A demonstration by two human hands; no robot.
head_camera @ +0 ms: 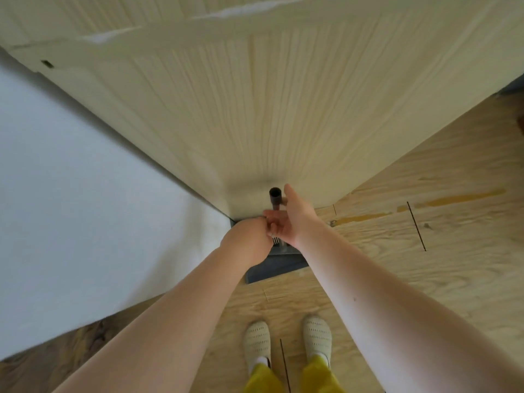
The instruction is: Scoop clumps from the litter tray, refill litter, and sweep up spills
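At the far left a pale white wall met a cream wood-grain door, the two closing into a corner just ahead of the person. In that corner stood a long-handled dustpan and brush set, seen from almost straight above: the dark handle rose toward the camera with its hollow round end showing, and the grey dustpan sat on the floor below it, right against the base of the door. The left hand reached in from the lower left with its fingers curled at the handle, though how firm the hold was could not be told because the knuckles hid the contact. Just to the right, touching it, the right hand wrapped its lower fingers round the same handle beneath the hollow end, its thumb stretched upward beside the end. Some thin pale teeth or bristles showed between the two hands, too small to make out. Farther right the light wooden floor spread out with yellowish streaks. Below the hands stood two cream perforated shoes and yellow trouser legs. No litter tray was in view.
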